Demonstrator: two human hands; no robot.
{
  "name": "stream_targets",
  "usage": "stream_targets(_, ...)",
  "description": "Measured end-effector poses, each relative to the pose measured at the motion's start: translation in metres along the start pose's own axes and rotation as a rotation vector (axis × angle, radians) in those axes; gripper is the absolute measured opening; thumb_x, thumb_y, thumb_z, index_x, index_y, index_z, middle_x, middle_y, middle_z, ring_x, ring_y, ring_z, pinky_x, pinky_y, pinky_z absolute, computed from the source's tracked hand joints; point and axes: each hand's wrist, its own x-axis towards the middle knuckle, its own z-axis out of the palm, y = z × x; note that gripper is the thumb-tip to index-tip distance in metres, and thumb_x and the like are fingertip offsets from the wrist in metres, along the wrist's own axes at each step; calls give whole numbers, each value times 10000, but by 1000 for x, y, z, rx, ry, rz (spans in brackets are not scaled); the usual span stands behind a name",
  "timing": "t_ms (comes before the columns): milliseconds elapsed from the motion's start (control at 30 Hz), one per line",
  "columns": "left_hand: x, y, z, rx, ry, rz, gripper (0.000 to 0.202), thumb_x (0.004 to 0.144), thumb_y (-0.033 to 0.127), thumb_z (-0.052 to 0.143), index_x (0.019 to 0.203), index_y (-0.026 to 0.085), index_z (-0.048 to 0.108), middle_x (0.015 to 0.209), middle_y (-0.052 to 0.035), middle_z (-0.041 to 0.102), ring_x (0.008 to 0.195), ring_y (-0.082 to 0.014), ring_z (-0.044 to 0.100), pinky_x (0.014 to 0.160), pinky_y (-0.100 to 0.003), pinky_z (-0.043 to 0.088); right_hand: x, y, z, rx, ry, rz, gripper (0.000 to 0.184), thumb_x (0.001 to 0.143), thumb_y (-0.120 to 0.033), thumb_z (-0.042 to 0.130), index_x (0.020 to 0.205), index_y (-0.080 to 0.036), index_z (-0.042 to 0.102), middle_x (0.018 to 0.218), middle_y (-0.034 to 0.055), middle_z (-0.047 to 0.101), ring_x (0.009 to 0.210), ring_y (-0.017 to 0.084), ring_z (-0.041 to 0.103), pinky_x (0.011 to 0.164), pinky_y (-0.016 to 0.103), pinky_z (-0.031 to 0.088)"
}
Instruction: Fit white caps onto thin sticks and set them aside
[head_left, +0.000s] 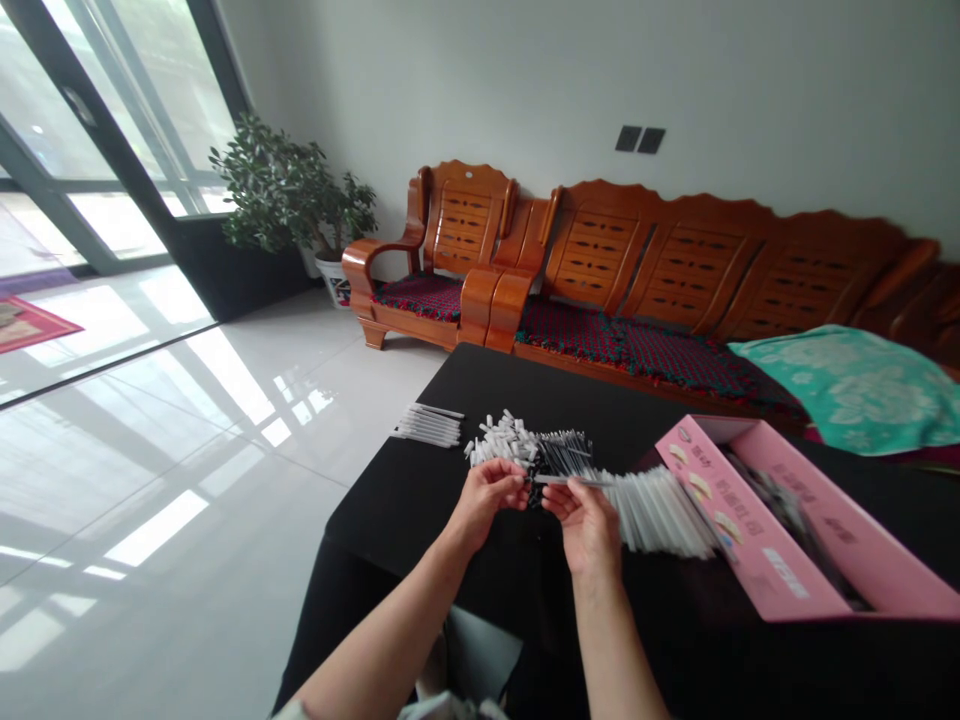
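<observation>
My right hand pinches a thin pale tube that points left toward my other hand. With its fingertips pressed together, my left hand is close to the tube's left end; whatever is in its fingers is too small to make out. Just beyond my hands lie a heap of short white cap-like pieces and a bundle of thin dark sticks. To the right, long translucent white tubes lie in a row. Several white capped sticks lie side by side at the left edge.
On the right of the black table stands an open pink box with dark contents. Behind the table is a wooden sofa with a turquoise cloth on it. A potted plant stands near the glass door.
</observation>
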Motion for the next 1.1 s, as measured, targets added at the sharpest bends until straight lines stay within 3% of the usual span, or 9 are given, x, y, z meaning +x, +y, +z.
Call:
stream_targets(433,-1,1,1,1,-33,2,278,710,300,790,850,88,676,682,-52,677,543,-103,603,581,-226,510,-2,2,1,-23,4,21,314,539,-216,821,776,-143,630,623,72,739,546,219,714,493,283,596)
stream_targets(1100,1,-2,1,73,28,25,342,677,370,820,830,88,701,610,-35,648,521,-102,585,545,-220,504,-2,4,3,-52,-3,-10,322,555,-232,823,783,-145,613,628,75,738,552,227,717,486,285,593)
